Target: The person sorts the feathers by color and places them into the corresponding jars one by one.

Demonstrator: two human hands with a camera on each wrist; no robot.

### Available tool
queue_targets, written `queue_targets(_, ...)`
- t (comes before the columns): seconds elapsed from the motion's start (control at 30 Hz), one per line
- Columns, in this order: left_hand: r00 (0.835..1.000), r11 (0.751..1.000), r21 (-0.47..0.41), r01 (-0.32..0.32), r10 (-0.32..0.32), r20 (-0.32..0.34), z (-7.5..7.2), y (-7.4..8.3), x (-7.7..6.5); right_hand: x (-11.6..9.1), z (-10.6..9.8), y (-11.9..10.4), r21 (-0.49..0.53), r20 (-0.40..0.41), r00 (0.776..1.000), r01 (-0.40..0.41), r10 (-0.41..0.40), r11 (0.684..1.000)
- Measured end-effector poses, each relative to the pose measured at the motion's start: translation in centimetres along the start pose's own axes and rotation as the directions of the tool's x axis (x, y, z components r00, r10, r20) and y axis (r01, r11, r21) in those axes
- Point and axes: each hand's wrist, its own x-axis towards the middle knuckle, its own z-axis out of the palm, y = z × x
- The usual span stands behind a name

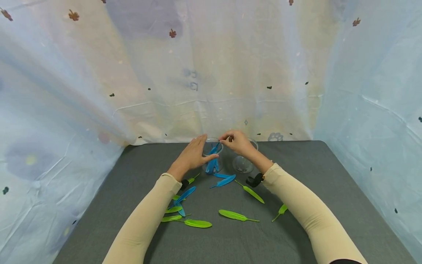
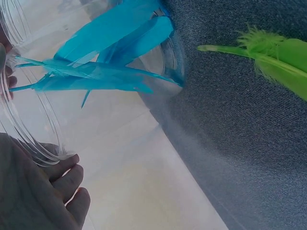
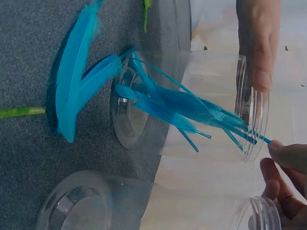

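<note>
A clear jar point(image 3: 216, 67) stands on the table with several blue feathers point(image 1: 212, 164) inside, their quills towards the mouth. My left hand point(image 1: 192, 152) holds this jar at its rim, thumb on the near side and fingers round the back. Over the mouth, my right hand point(image 1: 240, 143) pinches the quill tip of a blue feather point(image 3: 261, 139) between thumb and forefinger. The rest of that feather hangs down in the jar among the others. Two more blue feathers point(image 3: 69, 91) lie on the cloth by the jar's base.
A second clear jar point(image 1: 243, 165) stands just to the right, partly behind my right hand. Green feathers point(image 1: 232, 215) lie scattered across the grey table point(image 1: 227, 245). Beside my left forearm, blue feathers point(image 1: 185, 195) overlap green ones. A pale curtain point(image 1: 230, 73) hangs behind the table.
</note>
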Motion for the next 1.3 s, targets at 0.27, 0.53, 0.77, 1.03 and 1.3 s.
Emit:
queue_targets(0.27,1.000,1.000,0.006,-0.001,0.001,-0.004,0.0,0.0,-0.1,0.3,0.4,0.2,-0.093,0.062,0.998,0.029,-0.024,0.995)
queue_targets(0.53,1.000,1.000,0.017,0.005,-0.005,0.006,0.1,0.0,0.1,-0.3,0.0,0.1,-0.066,0.045,0.999,0.010,-0.007,0.998)
queue_targets(0.77,1.000,1.000,0.014,0.007,-0.007,-0.001,0.1,0.0,0.1,-1.2,-0.8,0.4,-0.007,-0.028,0.999,0.014,-0.015,1.000)
queue_targets(1.03,1.000,1.000,0.027,0.006,-0.006,-0.012,0.4,-0.2,0.3,-3.0,-2.3,0.4,0.038,-0.113,0.991,0.083,-0.078,0.996)
queue_targets(1.3,1.000,1.000,0.019,0.001,-0.001,-0.012,0.3,-0.1,0.2,-4.8,-3.2,1.0,0.066,-0.185,0.979,0.103,-0.089,0.993)
